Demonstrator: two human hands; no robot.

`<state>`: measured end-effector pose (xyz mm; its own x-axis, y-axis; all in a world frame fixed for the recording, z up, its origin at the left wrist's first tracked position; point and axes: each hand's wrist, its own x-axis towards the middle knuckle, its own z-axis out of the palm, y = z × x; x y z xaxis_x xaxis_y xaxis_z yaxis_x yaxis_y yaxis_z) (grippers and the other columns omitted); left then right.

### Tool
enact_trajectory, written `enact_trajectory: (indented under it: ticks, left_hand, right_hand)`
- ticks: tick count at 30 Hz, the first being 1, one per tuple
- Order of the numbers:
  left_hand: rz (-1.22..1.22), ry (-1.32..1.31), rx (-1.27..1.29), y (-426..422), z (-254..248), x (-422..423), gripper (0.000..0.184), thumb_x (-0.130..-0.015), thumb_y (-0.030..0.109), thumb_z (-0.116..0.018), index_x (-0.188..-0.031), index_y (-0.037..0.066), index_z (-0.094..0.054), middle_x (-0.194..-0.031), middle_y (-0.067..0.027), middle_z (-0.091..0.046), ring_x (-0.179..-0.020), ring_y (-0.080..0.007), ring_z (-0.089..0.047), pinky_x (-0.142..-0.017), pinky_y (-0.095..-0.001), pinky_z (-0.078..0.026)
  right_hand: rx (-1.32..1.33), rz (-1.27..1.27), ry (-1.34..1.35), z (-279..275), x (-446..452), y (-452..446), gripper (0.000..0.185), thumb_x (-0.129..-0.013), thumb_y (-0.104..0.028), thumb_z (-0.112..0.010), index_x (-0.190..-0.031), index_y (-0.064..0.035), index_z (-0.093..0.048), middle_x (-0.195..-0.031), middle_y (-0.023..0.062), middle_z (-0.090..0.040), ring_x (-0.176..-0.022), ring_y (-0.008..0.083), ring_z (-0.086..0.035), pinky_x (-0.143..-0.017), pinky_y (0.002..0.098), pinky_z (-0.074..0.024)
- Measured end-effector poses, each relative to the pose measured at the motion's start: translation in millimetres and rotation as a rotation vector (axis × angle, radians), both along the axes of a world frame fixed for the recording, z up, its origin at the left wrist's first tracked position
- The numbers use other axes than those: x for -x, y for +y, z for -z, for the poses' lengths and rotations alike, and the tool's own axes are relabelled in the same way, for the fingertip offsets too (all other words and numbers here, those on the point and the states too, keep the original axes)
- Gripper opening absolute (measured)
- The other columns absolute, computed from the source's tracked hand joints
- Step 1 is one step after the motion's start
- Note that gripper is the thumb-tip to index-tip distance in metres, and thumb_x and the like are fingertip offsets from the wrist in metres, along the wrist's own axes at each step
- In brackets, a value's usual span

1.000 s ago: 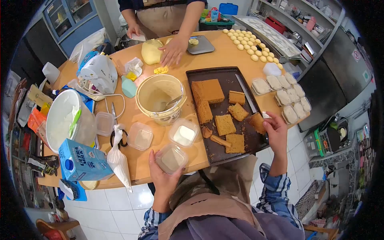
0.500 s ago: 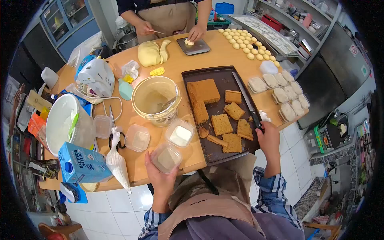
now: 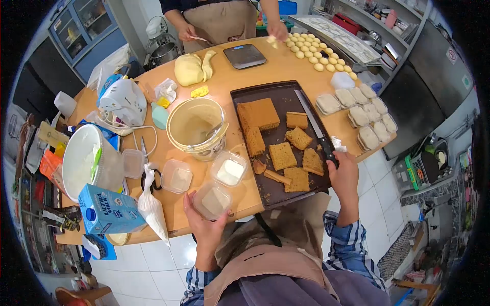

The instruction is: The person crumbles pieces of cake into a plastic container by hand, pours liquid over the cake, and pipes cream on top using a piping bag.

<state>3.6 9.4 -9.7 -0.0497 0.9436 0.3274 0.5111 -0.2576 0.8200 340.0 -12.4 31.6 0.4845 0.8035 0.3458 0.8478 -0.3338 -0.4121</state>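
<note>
My left hand (image 3: 206, 222) is closed around a small clear plastic container (image 3: 213, 200) at the table's front edge. Next to it stands a similar container (image 3: 228, 169) with something white in it. On the right, my right hand (image 3: 344, 173) has its fingers around the handle end of a long knife (image 3: 310, 115). The blade lies along the right side of a dark baking tray (image 3: 280, 94). In that tray are a large brown cake block (image 3: 261, 113) and several cut cake pieces (image 3: 283, 156). My right palm hides part of the handle's end.
A tub (image 3: 196, 122) stands left of the tray. Further left are a white bowl (image 3: 76, 158), a milk carton (image 3: 109, 208) and a piping bag (image 3: 152, 214). Opposite, a co-worker handles dough near a scale (image 3: 245, 56) and dough balls (image 3: 319, 53). Filled containers (image 3: 360, 115) sit right.
The co-worker's hand has lifted a piece of dough off the scale and moved it right, toward the dough balls. My hands stay almost in place; the view has shifted slightly.
</note>
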Motion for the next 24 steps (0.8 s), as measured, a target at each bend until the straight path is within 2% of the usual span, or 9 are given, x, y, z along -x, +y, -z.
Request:
enact_trajectory:
  ticks: [3,6,9,12,15,18,21,24]
  left_hand:
    - [0.0,-0.008,-0.004,-0.5,-0.9,-0.6,0.102,-0.06,0.012,-0.082,-0.137,-0.006,-0.016,-0.128,-0.0199,-0.036,-0.12,-0.0303,-0.039,-0.103,-0.0377,-0.031]
    - [0.005,-0.017,0.001,-1.4,-3.7,-0.6,0.102,-0.06,0.012,-0.082,-0.137,-0.006,-0.016,-0.129,-0.0199,-0.035,-0.121,-0.03,-0.038,-0.103,-0.0376,-0.031]
    - [0.017,-0.093,0.003,-0.9,3.2,0.4,0.103,-0.06,0.012,-0.082,-0.137,-0.006,-0.016,-0.13,-0.02,-0.035,-0.121,-0.0301,-0.038,-0.103,-0.0374,-0.031]
    - [0.02,-0.114,0.014,-1.4,2.5,-0.3,0.103,-0.058,0.008,-0.081,-0.138,-0.002,-0.016,-0.131,-0.0175,-0.034,-0.123,-0.0284,-0.036,-0.105,-0.0383,-0.028]
    - [0.003,-0.06,0.031,-1.8,-0.2,-0.8,0.104,-0.058,0.009,-0.081,-0.138,-0.002,-0.016,-0.131,-0.0174,-0.034,-0.123,-0.0287,-0.036,-0.105,-0.0385,-0.028]
    - [0.005,-0.06,0.016,-2.3,-1.4,-1.6,0.104,-0.058,0.009,-0.081,-0.138,-0.001,-0.017,-0.13,-0.0174,-0.034,-0.123,-0.0289,-0.036,-0.105,-0.0385,-0.028]
    - [0.01,-0.048,-0.017,-1.6,2.8,1.7,0.104,-0.06,0.014,-0.083,-0.137,-0.005,-0.016,-0.13,-0.0214,-0.035,-0.122,-0.0303,-0.038,-0.102,-0.0375,-0.032]
    - [0.025,-0.056,-0.016,-0.2,5.5,3.8,0.104,-0.061,0.015,-0.083,-0.138,-0.005,-0.016,-0.13,-0.0215,-0.035,-0.122,-0.0304,-0.039,-0.102,-0.0377,-0.032]
  right_hand:
    - [-0.009,-0.022,-0.042,2.5,-3.3,4.4,0.028,-0.073,-0.012,-0.068,-0.097,0.0003,-0.062,-0.088,0.0175,-0.061,-0.09,0.0344,-0.055,-0.079,0.0413,-0.0437]
    - [-0.017,-0.182,0.134,4.4,-4.0,5.5,0.032,-0.073,-0.016,-0.068,-0.099,0.0018,-0.061,-0.091,0.019,-0.062,-0.091,0.0356,-0.055,-0.081,0.0418,-0.0432]
    - [0.071,-0.194,0.274,-1.0,2.3,4.6,0.036,-0.073,-0.02,-0.068,-0.1,0.0027,-0.061,-0.095,0.0205,-0.062,-0.092,0.0363,-0.055,-0.083,0.0419,-0.0428]
    - [0.128,-0.166,0.287,-5.6,5.8,5.0,0.042,-0.073,-0.023,-0.069,-0.104,0.003,-0.06,-0.096,0.0214,-0.062,-0.093,0.0368,-0.054,-0.083,0.0419,-0.0428]
    - [0.07,-0.18,0.136,-3.3,11.3,7.1,0.048,-0.072,-0.024,-0.071,-0.109,0.0034,-0.058,-0.092,0.0221,-0.061,-0.087,0.0317,-0.057,-0.078,0.0376,-0.0462]
    - [0.219,-0.131,0.213,-11.6,20.0,12.8,0.055,-0.072,-0.028,-0.072,-0.114,0.0029,-0.054,-0.099,0.0223,-0.061,-0.096,0.0382,-0.052,-0.083,0.0423,-0.0429]
    - [0.188,-0.14,0.262,-10.2,18.9,19.6,0.058,-0.069,-0.026,-0.074,-0.115,0.0026,-0.054,-0.098,0.0229,-0.061,-0.095,0.0375,-0.053,-0.083,0.0424,-0.0428]
    - [0.193,-0.141,0.406,-11.2,15.2,24.7,0.061,-0.067,-0.023,-0.075,-0.117,0.0021,-0.053,-0.097,0.0215,-0.061,-0.094,0.0346,-0.054,-0.083,0.0407,-0.0435]
